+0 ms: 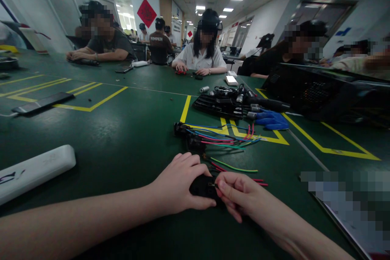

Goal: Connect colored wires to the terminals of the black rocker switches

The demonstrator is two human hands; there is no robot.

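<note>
My left hand (179, 185) is wrapped round a small black connector block (201, 187) on the green table (128, 146). My right hand (239, 195) pinches something tiny at the block's right face, too small to name. Red and green wires (234, 168) run out from the block toward the right. Just beyond lie two more black connectors (190, 138) with blue, red and green wires (225, 138) trailing right.
A white oblong case (33, 170) lies at left. Further out are a black slotted part with cables (222, 103), a blue glove (271, 120), a phone (42, 102), a black laptop (319, 89). Several people sit round the table's far side.
</note>
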